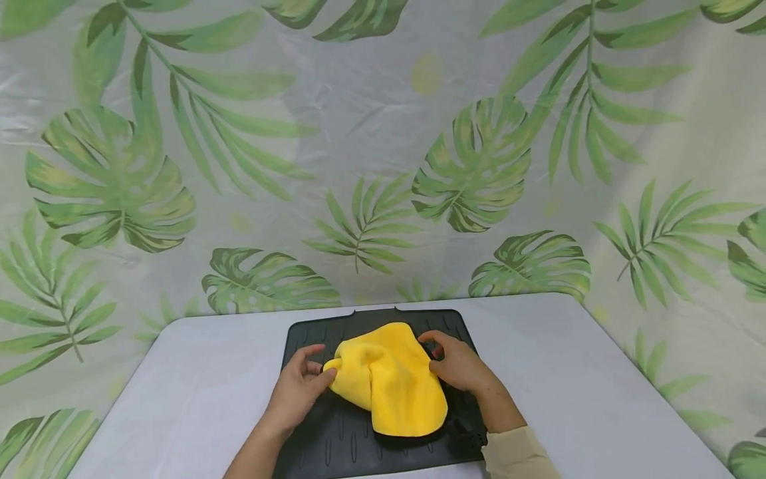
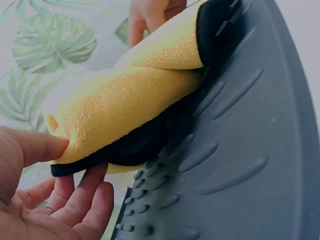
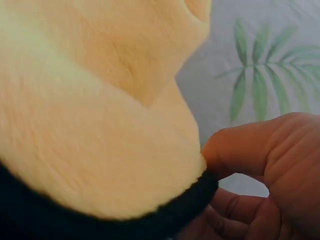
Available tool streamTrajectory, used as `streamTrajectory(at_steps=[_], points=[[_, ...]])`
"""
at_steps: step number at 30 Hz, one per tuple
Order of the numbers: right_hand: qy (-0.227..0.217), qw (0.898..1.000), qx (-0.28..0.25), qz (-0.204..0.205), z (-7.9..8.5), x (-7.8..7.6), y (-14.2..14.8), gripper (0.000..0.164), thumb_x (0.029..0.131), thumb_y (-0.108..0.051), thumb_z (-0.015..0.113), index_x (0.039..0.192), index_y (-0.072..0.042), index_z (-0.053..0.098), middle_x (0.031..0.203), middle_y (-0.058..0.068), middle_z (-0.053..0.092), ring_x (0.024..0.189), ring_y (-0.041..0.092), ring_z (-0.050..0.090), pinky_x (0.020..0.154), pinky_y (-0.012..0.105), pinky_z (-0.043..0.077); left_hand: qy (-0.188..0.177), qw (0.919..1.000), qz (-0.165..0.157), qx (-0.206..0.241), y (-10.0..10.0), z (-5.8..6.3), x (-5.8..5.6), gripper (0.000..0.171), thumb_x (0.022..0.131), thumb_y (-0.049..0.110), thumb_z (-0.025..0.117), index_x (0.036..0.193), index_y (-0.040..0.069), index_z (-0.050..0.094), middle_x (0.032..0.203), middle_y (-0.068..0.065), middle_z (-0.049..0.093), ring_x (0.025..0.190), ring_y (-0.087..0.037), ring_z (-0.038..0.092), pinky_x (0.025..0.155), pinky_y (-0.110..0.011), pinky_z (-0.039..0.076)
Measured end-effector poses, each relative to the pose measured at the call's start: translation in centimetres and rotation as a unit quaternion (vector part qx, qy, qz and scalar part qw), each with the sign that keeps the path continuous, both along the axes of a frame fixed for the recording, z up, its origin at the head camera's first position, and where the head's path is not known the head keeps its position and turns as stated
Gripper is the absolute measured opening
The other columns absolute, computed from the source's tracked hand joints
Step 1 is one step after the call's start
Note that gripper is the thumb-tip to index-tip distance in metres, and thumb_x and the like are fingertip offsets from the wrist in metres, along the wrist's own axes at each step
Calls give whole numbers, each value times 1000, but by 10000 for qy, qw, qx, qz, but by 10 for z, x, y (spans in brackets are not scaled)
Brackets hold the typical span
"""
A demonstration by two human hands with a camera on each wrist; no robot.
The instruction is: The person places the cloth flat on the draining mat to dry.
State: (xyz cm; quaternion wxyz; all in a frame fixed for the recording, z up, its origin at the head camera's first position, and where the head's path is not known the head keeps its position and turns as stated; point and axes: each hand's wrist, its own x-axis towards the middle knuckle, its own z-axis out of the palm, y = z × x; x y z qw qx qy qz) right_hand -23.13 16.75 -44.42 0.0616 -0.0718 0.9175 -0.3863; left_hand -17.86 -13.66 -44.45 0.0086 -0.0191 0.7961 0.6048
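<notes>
A fluffy yellow cloth with a dark edging (image 1: 395, 379) lies bunched and folded over a dark grey ribbed mat (image 1: 335, 452). My left hand (image 1: 301, 386) pinches its left end; in the left wrist view the thumb (image 2: 47, 147) presses on top and the fingers lie under the dark edge. On the other side my right hand (image 1: 459, 364) grips the cloth's right edge. Close up in the right wrist view, thumb and fingers of that hand (image 3: 270, 165) pinch the dark border. The cloth (image 2: 125, 100) is raised off the mat at its left end.
The mat, with a raised rim and rows of ridges, lies on a white-covered table (image 1: 197, 386). A small black item (image 1: 465, 436) shows on the mat by the right wrist. Behind the table hangs a leaf-patterned curtain (image 1: 371, 133).
</notes>
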Motion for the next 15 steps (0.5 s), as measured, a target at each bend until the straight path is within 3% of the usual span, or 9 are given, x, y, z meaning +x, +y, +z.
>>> streamTrajectory(at_steps=[6, 11, 13, 15], points=[[-216, 9997, -66, -122, 4, 0, 15, 50, 91, -2, 63, 138, -18, 59, 94, 10, 59, 61, 21, 54, 54, 33, 50, -29, 9993, 265, 254, -14, 9, 0, 59, 96, 13, 71, 148, 8, 46, 103, -12, 60, 85, -18, 72, 78, -36, 63], [-231, 9995, 134, -147, 6, -1, 24, 54, 90, -1, 62, 142, -14, 56, 94, 10, 59, 58, 20, 50, 54, 31, 45, -34, 9990, 451, -20, -29, 16, -1, 60, 97, 15, 70, 150, 9, 44, 108, -15, 61, 78, -17, 69, 71, -31, 61], [-198, 9995, 216, -136, 5, -1, 25, 55, 89, -1, 61, 143, -12, 55, 90, 9, 59, 56, 19, 48, 53, 30, 42, -94, 9989, 444, -114, -33, 17, -1, 60, 97, 18, 71, 150, 8, 45, 112, -17, 64, 78, -18, 69, 70, -32, 60], [-209, 9992, 319, -121, 4, 0, 26, 55, 90, -2, 61, 143, -11, 54, 84, 8, 59, 53, 18, 46, 52, 29, 41, -225, 9993, 217, -207, -36, 17, -1, 63, 96, 24, 72, 151, 8, 44, 116, -20, 66, 82, -19, 70, 73, -35, 61]])
